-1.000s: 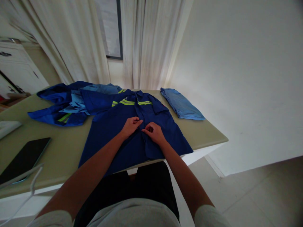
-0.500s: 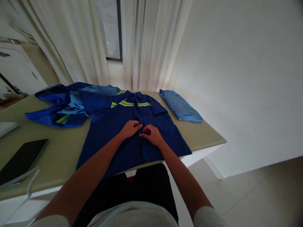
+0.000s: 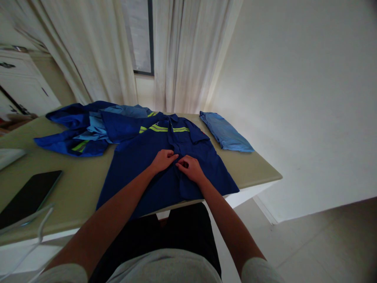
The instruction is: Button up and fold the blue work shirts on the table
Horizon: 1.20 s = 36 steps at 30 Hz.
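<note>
A dark blue work shirt (image 3: pixel 141 165) with yellow-green reflective stripes lies flat, front up, on the beige table (image 3: pixel 250 165). My left hand (image 3: pixel 163 159) and my right hand (image 3: pixel 190 167) meet at the shirt's front opening, about mid-chest. Both have fingers curled and pinched on the fabric edges there. What lies under the fingertips is too small to make out. The shirt's lower hem hangs over the table's near edge.
A heap of blue garments (image 3: pixel 79 129) lies at the back left of the table. A folded light blue cloth (image 3: pixel 225 131) sits at the back right. A dark tablet (image 3: pixel 28 196) and a white cable (image 3: pixel 38 228) lie at the left. White curtains hang behind.
My two hands have drawn slightly closer together on the shirt's front opening. The shirt and the other things stay where they were.
</note>
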Each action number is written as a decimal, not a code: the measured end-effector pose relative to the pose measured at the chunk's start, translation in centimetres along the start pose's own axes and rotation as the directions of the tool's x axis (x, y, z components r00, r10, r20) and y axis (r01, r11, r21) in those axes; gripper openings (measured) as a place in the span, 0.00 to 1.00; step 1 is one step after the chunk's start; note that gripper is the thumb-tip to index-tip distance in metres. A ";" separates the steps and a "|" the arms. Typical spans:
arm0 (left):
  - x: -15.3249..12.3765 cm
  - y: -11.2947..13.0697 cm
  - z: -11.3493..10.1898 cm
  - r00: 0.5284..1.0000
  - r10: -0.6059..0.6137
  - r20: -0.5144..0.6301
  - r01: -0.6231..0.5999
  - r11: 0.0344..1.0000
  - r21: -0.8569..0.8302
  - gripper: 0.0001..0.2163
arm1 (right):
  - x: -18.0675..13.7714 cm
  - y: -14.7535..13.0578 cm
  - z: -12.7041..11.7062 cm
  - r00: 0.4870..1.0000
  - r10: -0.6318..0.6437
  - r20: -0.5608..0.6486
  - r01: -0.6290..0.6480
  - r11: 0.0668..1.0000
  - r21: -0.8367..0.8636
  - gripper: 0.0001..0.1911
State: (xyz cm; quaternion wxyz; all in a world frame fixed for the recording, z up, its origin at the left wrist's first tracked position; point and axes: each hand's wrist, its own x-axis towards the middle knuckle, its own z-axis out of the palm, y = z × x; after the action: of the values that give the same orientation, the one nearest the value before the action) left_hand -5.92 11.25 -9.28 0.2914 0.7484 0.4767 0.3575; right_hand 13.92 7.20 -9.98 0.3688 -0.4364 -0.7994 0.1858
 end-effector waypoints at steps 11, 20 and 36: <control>-0.2 0.4 0.5 0.999 0.031 -0.021 -0.033 0.997 -0.067 0.23 | 0.0 0.1 0.2 0.999 0.020 0.026 -0.019 1.000 -0.023 0.08; 0.0 0.3 -1.3 0.982 0.019 0.187 -0.039 0.994 0.104 0.19 | -0.2 -0.6 0.0 0.998 -0.029 0.050 0.037 0.987 -0.158 0.01; 0.2 -0.1 -1.2 0.988 0.044 0.151 -0.038 0.998 -0.041 0.20 | -0.6 -0.6 0.1 0.989 -0.140 0.036 0.144 0.975 -0.166 0.03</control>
State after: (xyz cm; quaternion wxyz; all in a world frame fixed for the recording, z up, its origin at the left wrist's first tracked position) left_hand -6.95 11.56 -8.61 0.3335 0.7773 0.4308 0.3145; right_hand 13.69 6.38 -9.95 0.3335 -0.4054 -0.8457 0.0958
